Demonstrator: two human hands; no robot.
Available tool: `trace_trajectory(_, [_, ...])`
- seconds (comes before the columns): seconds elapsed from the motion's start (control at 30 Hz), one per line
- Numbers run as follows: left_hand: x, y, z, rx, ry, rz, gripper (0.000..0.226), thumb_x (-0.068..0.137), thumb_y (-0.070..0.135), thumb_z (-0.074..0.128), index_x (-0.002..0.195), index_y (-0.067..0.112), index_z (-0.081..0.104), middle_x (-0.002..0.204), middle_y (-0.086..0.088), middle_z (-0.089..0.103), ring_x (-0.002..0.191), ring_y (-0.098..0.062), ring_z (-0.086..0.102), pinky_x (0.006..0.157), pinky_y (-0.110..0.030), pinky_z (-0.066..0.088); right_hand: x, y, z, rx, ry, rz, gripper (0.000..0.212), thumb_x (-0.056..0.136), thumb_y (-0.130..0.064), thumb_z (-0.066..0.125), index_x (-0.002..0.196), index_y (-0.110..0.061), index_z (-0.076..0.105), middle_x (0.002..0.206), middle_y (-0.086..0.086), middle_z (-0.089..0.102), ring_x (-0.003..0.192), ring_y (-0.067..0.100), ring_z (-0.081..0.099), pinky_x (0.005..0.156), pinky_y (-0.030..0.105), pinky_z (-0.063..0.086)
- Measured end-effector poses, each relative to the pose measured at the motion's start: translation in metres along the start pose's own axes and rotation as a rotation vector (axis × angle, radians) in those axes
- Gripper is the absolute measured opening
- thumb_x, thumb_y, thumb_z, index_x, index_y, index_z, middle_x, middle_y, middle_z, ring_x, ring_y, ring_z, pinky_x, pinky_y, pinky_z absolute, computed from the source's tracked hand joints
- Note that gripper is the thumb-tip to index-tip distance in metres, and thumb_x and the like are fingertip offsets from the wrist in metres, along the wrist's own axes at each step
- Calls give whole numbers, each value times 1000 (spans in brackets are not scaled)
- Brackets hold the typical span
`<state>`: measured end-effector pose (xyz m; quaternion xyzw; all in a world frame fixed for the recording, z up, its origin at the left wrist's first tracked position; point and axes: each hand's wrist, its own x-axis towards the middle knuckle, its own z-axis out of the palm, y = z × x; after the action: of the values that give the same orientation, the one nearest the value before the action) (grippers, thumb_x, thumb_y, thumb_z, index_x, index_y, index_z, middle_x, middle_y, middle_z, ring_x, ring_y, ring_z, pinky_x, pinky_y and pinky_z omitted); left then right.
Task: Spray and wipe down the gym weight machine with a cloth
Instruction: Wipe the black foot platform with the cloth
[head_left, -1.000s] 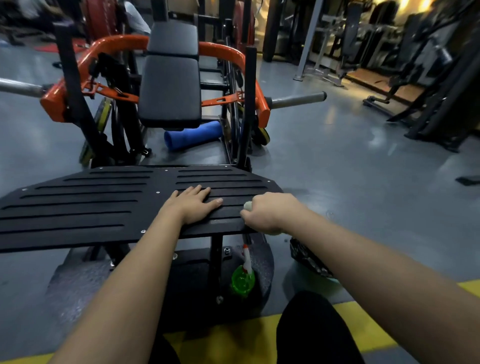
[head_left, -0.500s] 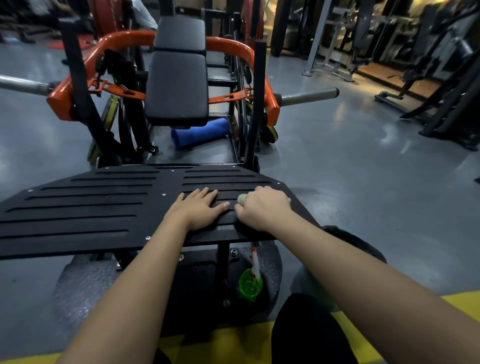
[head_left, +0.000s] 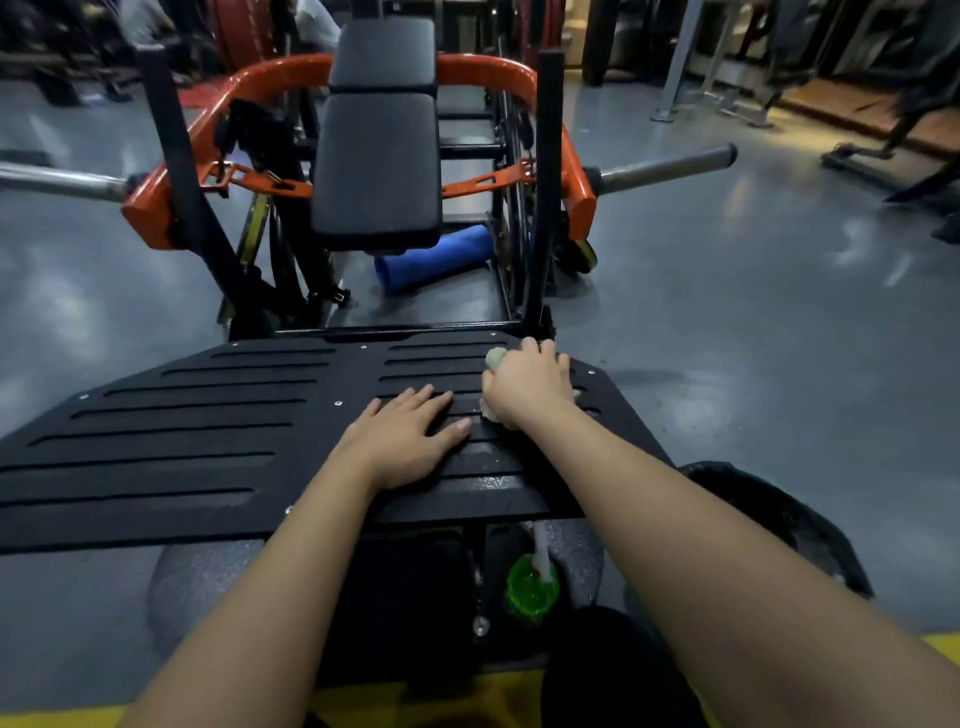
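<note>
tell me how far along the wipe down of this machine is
Early on, it seems. Done: the spray bottle sits below the footplate, whose near edge glistens. In hand: the right hand grips the cloth on the plate's far right corner; the left hand rests flat beside it. Left: the plate's left half, the seat pads and orange frame, none visibly wet.

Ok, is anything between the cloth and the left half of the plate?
Yes: the left hand lies flat on the plate, just left of the cloth that the right hand grips. Nothing else visible lies in that path.
</note>
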<state>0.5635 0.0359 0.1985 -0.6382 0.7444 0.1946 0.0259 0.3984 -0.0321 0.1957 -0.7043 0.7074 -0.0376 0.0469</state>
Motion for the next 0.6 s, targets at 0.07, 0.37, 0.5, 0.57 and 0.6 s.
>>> trace_trajectory(0.07, [-2, 0, -2, 0, 1, 1, 76, 96, 76, 23, 162, 40, 15, 170, 15, 5, 156, -5, 2, 127, -37, -1, 4, -1, 2, 5, 19, 10, 52, 102, -42, 37, 136, -8, 56, 138, 10, 49, 129, 32, 38, 108, 44, 29])
trace_trajectory(0.37, [-6, 4, -4, -23, 25, -11, 82, 90, 84, 26, 161, 43, 18, 169, 17, 7, 155, -3, 3, 128, -37, 0, 39, -3, 9, 37, -37, 73, 53, 100, -39, 46, 142, -6, 50, 143, 9, 43, 132, 32, 35, 111, 44, 28])
trace_trajectory(0.5, [-8, 6, -7, -46, 21, -18, 80, 91, 82, 30, 160, 44, 19, 169, 18, 7, 155, -2, 2, 126, -36, -1, 59, -12, 14, 5, -54, 55, 56, 96, -35, 54, 142, -6, 49, 146, 9, 38, 132, 33, 32, 109, 43, 27])
trace_trajectory(0.57, [-8, 6, -7, -36, 20, -17, 79, 91, 81, 29, 160, 44, 18, 169, 18, 5, 155, -1, 1, 126, -35, -1, 71, -14, 18, 20, -32, 50, 54, 97, -34, 52, 142, -5, 50, 146, 9, 38, 131, 33, 32, 107, 43, 28])
trace_trajectory(0.6, [-7, 6, -7, -33, 18, -16, 79, 91, 81, 29, 160, 44, 18, 169, 18, 5, 155, -1, 0, 126, -34, -2, 77, -15, 18, 45, -44, 68, 53, 98, -32, 52, 142, -4, 49, 147, 9, 37, 132, 33, 31, 108, 43, 27])
